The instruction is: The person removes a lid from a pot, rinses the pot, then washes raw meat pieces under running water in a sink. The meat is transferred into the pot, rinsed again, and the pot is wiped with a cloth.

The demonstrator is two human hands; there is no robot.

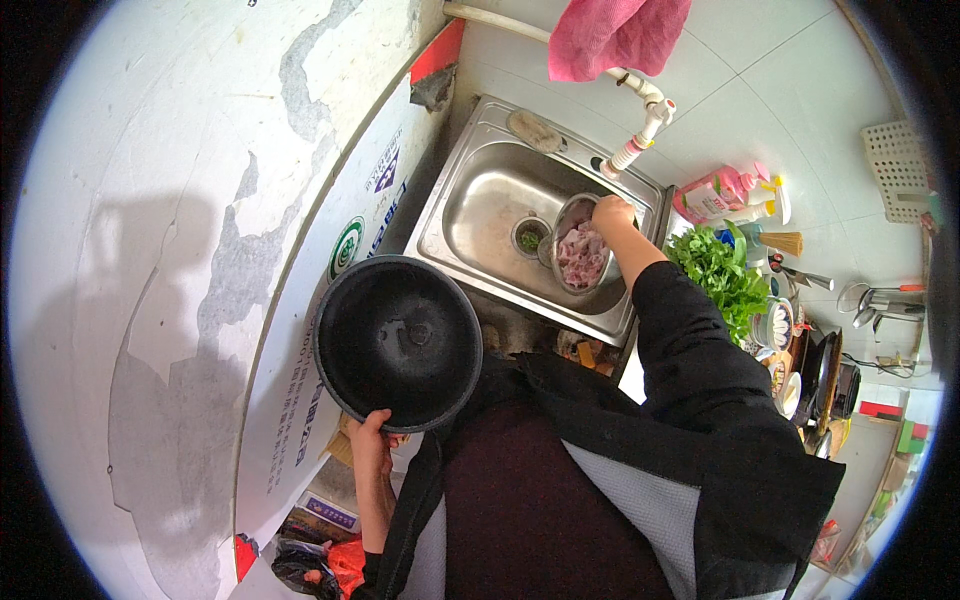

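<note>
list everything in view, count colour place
sink: 1, silver, centre
metal bowl: 1, silver, over sink's right
meat pieces: several, pink, in metal bowl
basin: 1, black, lower left of sink
scrubber: 1, tan, sink's back ledge
pipe: 1, white, behind sink
towel: 1, pink, over pipe
pump bottle: 1, pink, right of sink
leafy greens: one bunch, green, right of sink
basket: 1, white, right wall
utensils: several, metallic, hanging right
panel: 1, white, left wall
plastic bags: at least 2, red and black, lower left
dishes: several, mostly white, right side
others: several, mixed, right, unclear
jacket: 1, black and grey, lower middle
left hand: 1, bare, on basin rim
right hand: 1, bare, on metal bowl
</note>
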